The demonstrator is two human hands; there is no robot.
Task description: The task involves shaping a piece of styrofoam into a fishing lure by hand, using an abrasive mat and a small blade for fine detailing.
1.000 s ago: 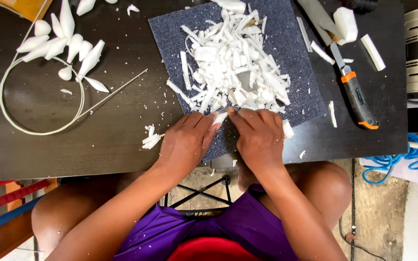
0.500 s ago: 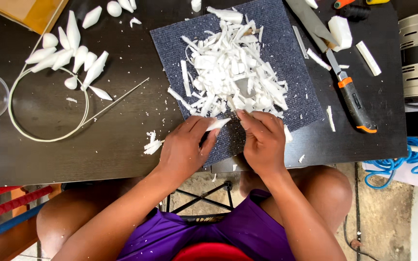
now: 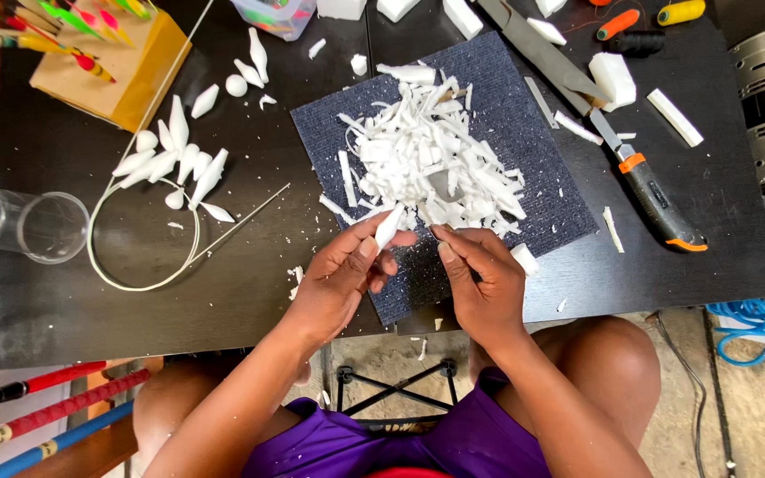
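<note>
My left hand [image 3: 340, 276] holds a small white foam piece [image 3: 390, 227] between thumb and fingers, just over the near edge of a dark blue mat [image 3: 524, 133]. My right hand [image 3: 482, 276] is beside it with the fingers curled and the fingertips near the foam piece; whether it grips a small blade I cannot tell. A heap of white foam shavings [image 3: 427, 159] lies on the mat just beyond both hands.
Carved white foam shapes [image 3: 179, 159] and a wire loop [image 3: 139, 248] lie left on the black table [image 3: 64, 301]. A clear cup [image 3: 42, 226] stands at the left edge. An orange-and-black utility knife [image 3: 652, 195], foam blocks [image 3: 613, 75] and a metal file [image 3: 533, 44] lie right.
The camera view has shifted so the table appears lower and closer. My left hand has raised the foam piece slightly, and both hands have drawn a little nearer to me.
</note>
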